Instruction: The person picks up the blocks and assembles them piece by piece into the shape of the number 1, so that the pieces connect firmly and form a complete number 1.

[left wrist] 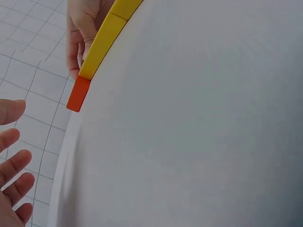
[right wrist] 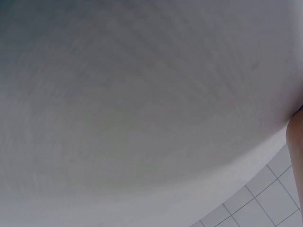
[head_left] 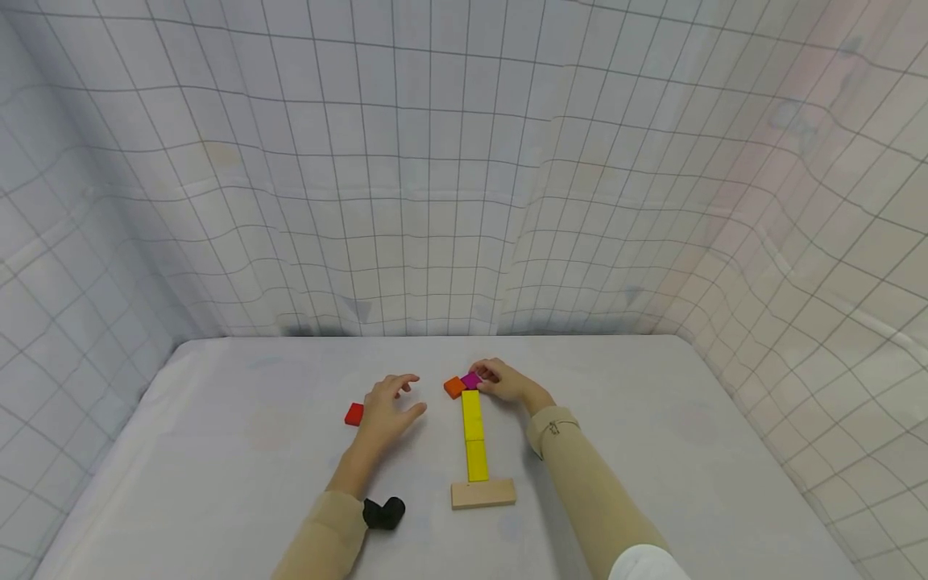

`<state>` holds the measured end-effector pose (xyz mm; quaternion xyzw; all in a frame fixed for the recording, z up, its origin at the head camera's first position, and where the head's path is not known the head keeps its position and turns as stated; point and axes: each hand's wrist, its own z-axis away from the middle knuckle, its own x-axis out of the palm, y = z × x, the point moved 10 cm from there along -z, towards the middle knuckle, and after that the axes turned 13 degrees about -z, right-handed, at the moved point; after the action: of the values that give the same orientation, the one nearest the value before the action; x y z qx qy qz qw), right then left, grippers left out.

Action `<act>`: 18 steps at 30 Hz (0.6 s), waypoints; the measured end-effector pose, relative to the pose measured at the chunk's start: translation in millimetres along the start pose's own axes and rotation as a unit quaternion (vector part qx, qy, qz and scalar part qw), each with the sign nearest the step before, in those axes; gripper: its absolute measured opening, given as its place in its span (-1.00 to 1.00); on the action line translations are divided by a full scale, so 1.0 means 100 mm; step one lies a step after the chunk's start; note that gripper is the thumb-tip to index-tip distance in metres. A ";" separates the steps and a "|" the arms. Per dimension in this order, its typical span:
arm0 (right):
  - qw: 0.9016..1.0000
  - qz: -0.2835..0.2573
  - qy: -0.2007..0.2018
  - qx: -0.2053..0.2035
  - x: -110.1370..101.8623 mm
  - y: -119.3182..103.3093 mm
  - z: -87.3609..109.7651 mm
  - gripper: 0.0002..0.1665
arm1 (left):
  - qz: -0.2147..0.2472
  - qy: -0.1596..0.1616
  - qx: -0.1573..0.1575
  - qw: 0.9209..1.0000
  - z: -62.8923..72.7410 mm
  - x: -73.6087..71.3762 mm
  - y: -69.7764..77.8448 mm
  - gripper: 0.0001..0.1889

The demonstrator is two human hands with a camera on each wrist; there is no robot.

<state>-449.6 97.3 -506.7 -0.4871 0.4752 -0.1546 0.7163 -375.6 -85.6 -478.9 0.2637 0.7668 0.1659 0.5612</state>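
Note:
In the head view my right hand (head_left: 503, 381) pinches a purple block (head_left: 472, 380) between thumb and fingers. That block sits at the far end of a line of two yellow blocks (head_left: 473, 415), touching an orange block (head_left: 454, 387) on its left. My left hand (head_left: 387, 411) is held over the table with fingers spread and nothing in them. Just left of it lies a red block (head_left: 354, 414), partly covered by the hand. The left wrist view shows the orange block (left wrist: 78, 94) at the end of the yellow ones; the purple block is hidden there.
A plain wooden block (head_left: 483, 494) lies crosswise at the near end of the yellow line. The white table (head_left: 217, 483) ends at a gridded curtain (head_left: 435, 242) behind and at both sides. A black device (head_left: 384, 513) is strapped at the left wrist.

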 end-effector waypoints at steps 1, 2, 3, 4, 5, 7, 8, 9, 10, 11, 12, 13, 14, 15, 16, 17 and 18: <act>1.000 0.001 -0.001 -0.002 -0.01 0.00 0.00 -0.67 | -0.001 0.003 0.007 1.000 0.01 -0.03 -0.01 -0.55; 1.000 0.002 -0.001 -0.004 -0.01 0.00 0.01 -0.67 | -0.002 0.005 0.012 1.000 0.02 -0.05 -0.02 -0.55; 1.000 0.003 -0.003 -0.006 -0.01 0.00 0.01 -0.67 | -0.004 0.007 0.017 1.000 0.03 -0.08 -0.04 -0.54; 1.000 0.001 -0.004 -0.006 -0.01 0.00 0.01 -0.66 | -0.006 0.009 0.021 1.000 0.04 -0.11 -0.05 -0.54; 1.000 0.000 -0.005 -0.006 0.00 0.00 0.00 -0.66 | -0.009 0.009 0.023 1.000 0.06 -0.14 -0.07 -0.53; 1.000 -0.003 -0.003 -0.005 0.00 0.01 0.00 -0.66 | -0.015 0.011 0.028 0.999 0.08 -0.19 -0.11 -0.52; 1.000 -0.005 -0.004 -0.005 0.00 0.02 0.00 -0.66 | -0.018 0.012 0.028 0.999 0.10 -0.21 -0.13 -0.51; 1.000 -0.006 -0.004 -0.004 0.00 0.02 0.00 -0.66 | -0.019 0.014 0.028 0.999 0.11 -0.24 -0.16 -0.50; 1.000 -0.005 -0.004 -0.003 0.00 0.03 -0.01 -0.66 | -0.020 0.014 0.026 0.999 0.12 -0.26 -0.18 -0.50; 1.000 -0.004 -0.004 -0.002 0.01 0.04 -0.01 -0.66 | -0.021 0.015 0.026 0.999 0.13 -0.29 -0.21 -0.49; 1.000 -0.002 -0.004 0.000 0.01 0.04 -0.01 -0.66 | -0.023 0.016 0.026 0.999 0.15 -0.31 -0.24 -0.49; 1.000 -0.002 -0.004 0.005 0.01 0.05 -0.01 -0.65 | -0.025 0.016 0.025 0.999 0.15 -0.32 -0.26 -0.48; 1.000 -0.001 -0.003 0.007 0.01 0.06 -0.01 -0.66 | -0.026 0.016 0.023 0.999 0.16 -0.34 -0.29 -0.48; 1.000 0.001 -0.002 0.009 0.01 0.07 -0.01 -0.66 | -0.028 0.015 0.022 0.999 0.17 -0.36 -0.32 -0.48; 1.000 0.002 -0.001 0.011 0.01 0.07 -0.02 -0.66 | -0.030 0.012 0.020 0.999 0.18 -0.37 -0.35 -0.48; 1.000 0.001 -0.001 0.014 0.01 0.07 -0.02 -0.66 | -0.033 0.009 0.019 0.999 0.18 -0.39 -0.37 -0.47; 1.000 0.002 0.000 0.015 0.01 0.07 -0.02 -0.66 | -0.036 0.003 0.019 0.999 0.19 -0.39 -0.40 -0.47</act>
<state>-452.5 99.4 -513.5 -0.4752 0.4738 -0.1606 0.7238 -357.2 -141.7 -476.3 0.2462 0.7806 0.1323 0.5590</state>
